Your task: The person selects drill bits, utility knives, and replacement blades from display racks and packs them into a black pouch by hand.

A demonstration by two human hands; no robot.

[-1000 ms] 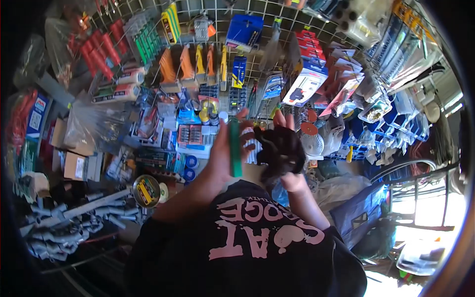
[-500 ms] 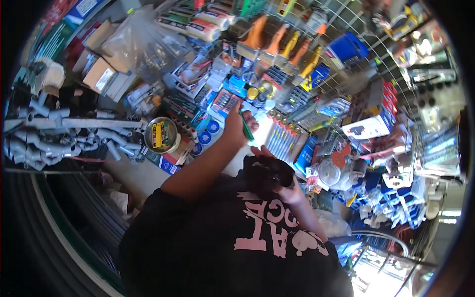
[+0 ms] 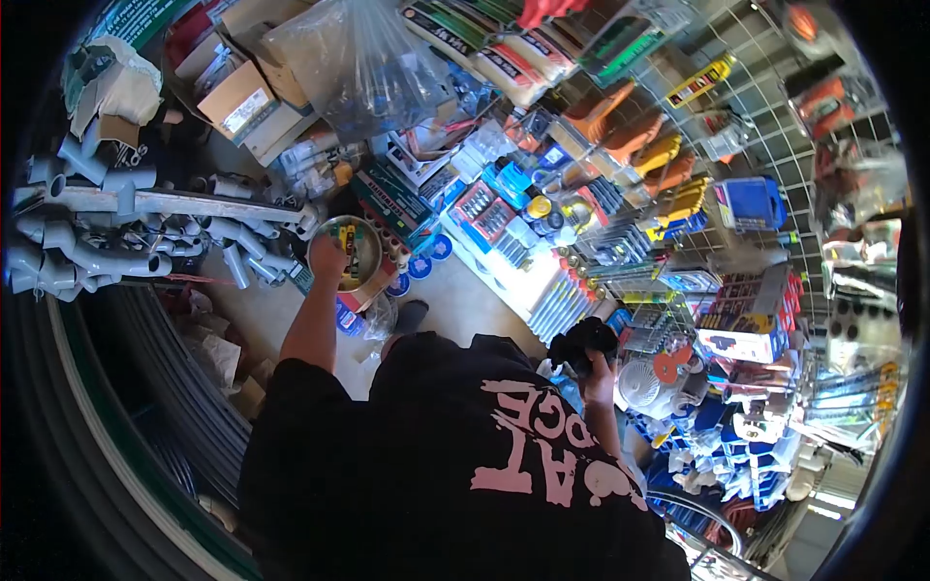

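Observation:
My left hand (image 3: 328, 258) is at the near left side of a round metal tin (image 3: 376, 259), its fingers over the rim. Inside the tin lie small yellow-and-black packs (image 3: 350, 242); what the fingers touch there is too small to make out. Off to the right, my right hand (image 3: 601, 376) is closed around a black, soft-looking bundle (image 3: 584, 341), which covers most of its fingers. Beside the tin are round blue-labelled lids or rolls (image 3: 419, 266) and a dark green box (image 3: 395, 205).
Grey pipe fittings (image 3: 82, 254) fill the left side. A clear plastic bag (image 3: 358, 63) and an open cardboard box (image 3: 242, 107) stand at the back. Orange- and yellow-handled tools hang on a wire grid (image 3: 756, 97). A white fan-like disc (image 3: 644, 385) is near my right hand.
My left hand has moved left from the middle of the counter to the tin; the green item it held no longer shows. My right hand has shifted right with the black bundle.

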